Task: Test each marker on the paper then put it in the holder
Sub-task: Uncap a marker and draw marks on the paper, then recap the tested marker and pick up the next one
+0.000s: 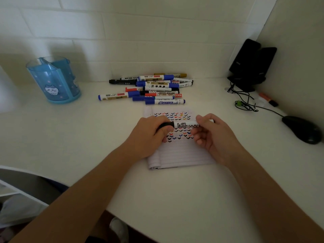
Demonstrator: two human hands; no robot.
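A white marker with a black cap [183, 124] is held level above the lined paper pad [180, 155]. My left hand [149, 135] grips its black cap end. My right hand [213, 135] pinches the white barrel at the other end. The pad carries rows of small black, blue and red check marks. A pile of several markers [149, 88] lies on the desk behind the pad. The blue translucent holder [54, 79] with a cat picture stands at the far left, and no markers show inside it.
A black mouse [301, 128] with its cable lies at the right. Black speakers [252, 64] stand in the back right corner, an orange highlighter [268, 99] beside them. Tiled wall runs behind the white desk [70, 146].
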